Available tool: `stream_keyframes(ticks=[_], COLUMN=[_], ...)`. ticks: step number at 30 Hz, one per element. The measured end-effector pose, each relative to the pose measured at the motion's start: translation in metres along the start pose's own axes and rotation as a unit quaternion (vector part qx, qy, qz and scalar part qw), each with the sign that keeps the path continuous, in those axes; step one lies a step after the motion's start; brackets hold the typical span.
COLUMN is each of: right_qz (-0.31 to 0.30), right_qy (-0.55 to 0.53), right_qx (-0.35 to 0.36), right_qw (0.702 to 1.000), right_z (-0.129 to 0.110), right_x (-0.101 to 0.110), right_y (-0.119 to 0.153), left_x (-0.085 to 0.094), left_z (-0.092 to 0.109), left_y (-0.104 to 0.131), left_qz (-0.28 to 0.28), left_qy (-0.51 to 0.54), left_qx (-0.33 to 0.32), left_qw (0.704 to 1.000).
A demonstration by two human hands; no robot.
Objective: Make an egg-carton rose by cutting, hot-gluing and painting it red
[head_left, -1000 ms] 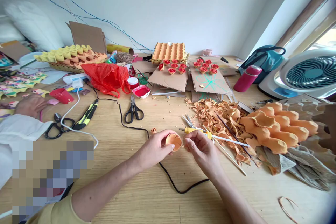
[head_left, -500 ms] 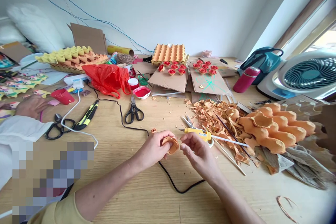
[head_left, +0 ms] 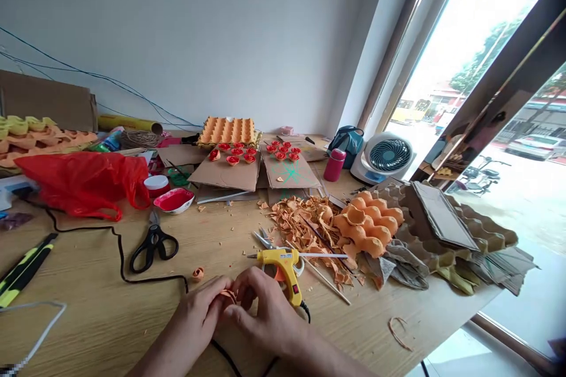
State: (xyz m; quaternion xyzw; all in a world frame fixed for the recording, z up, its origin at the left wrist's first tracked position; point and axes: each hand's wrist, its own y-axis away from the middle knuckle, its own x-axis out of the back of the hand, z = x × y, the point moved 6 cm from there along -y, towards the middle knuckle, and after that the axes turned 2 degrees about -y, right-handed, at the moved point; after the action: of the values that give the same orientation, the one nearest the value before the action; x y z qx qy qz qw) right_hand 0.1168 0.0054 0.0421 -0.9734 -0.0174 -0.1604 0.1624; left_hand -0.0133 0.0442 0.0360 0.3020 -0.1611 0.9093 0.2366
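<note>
My left hand (head_left: 198, 312) is closed around an orange egg-carton petal cup (head_left: 228, 294), most of which the fingers hide. From the other side, my right hand (head_left: 269, 312) presses its thumb and curled fingers on the same cup. Just beyond the left hand lies a small rolled orange bud (head_left: 198, 274). A yellow glue gun (head_left: 283, 260) with a white glue stick rests on its side past my right hand. Black-handled scissors (head_left: 155, 244) lie further left, near a dish of red paint (head_left: 175, 200).
Orange carton scraps (head_left: 300, 218) are heaped beside an orange egg carton (head_left: 369, 225). Red-painted flowers stand on cardboard sheets (head_left: 230, 174). A red plastic bag (head_left: 84, 182), pink bottle (head_left: 335, 165) and fan (head_left: 384, 156) stand around. A black cord (head_left: 121, 253) runs under my hands.
The view has swung right, showing more window and less of the co-worker's side. My right hand has closed in on the petal cup, where before its fingers were just apart from it.
</note>
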Motion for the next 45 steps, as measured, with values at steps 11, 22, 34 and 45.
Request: stream_keyframes(ticks=[11,22,34,45], right_qz=[0.047,0.092,0.06,-0.013], right_qy=[0.055,0.06,0.093,0.138], right_qx=[0.041,0.068,0.09,0.104], right_qw=[0.997,0.992,0.99,0.985], right_z=[0.002,-0.004,-0.009,-0.017], right_x=[-0.01,-0.009,-0.014,-0.018], right_y=[0.005,0.005,0.004,-0.016], left_x=[0.001,0.005,0.008,0.013], left_z=[-0.011,-0.02,-0.015,-0.015], left_y=[0.001,0.004,0.005,0.007], left_qz=[0.001,0.043,0.046,0.06], left_qy=[0.038,0.081,0.043,0.118], left_qx=[0.028,0.063,0.034,0.085], left_qw=[0.999,0.994,0.997,0.988])
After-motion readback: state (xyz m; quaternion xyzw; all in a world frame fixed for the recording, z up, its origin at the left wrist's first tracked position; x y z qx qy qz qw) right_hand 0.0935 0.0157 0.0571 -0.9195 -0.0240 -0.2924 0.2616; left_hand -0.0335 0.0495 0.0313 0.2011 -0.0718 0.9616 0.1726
